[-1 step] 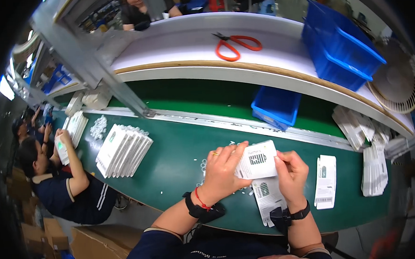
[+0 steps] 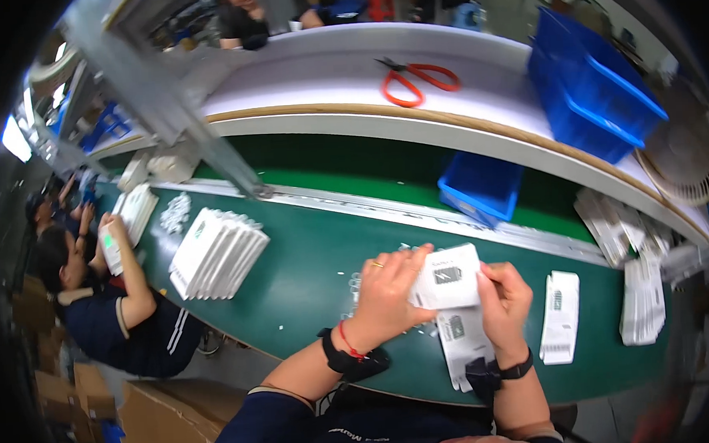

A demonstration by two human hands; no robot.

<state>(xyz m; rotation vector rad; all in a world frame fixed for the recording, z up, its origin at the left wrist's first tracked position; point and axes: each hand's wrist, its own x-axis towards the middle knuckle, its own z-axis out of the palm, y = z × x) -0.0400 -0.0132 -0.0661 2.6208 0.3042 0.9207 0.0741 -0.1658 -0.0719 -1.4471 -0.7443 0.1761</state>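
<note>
Between my hands is a white printed card box (image 2: 447, 277), flat-looking, with a dark patterned patch on its face. My left hand (image 2: 386, 296) grips its left edge, fingers behind and thumb in front. At the right edge, my right hand (image 2: 504, 298) pinches it between thumb and fingers. Beneath, another white printed card box (image 2: 465, 340) lies on the green table (image 2: 309, 264), partly covered by my right wrist. Small clear-white rings (image 2: 355, 290) are scattered beside my left hand, which partly hides them.
Left stands a row of white boxes (image 2: 216, 257); right lie a small pile (image 2: 560, 315) and a taller stack (image 2: 642, 303). Blue bins (image 2: 481, 187) and red-handled scissors (image 2: 419, 82) are around the shelf (image 2: 322, 71). A co-worker (image 2: 127, 314) handles boxes at far left.
The whole view has shifted slightly, so the table and shelf appear a little farther right. Both hands keep hold of the card box, whose face is angled slightly differently.
</note>
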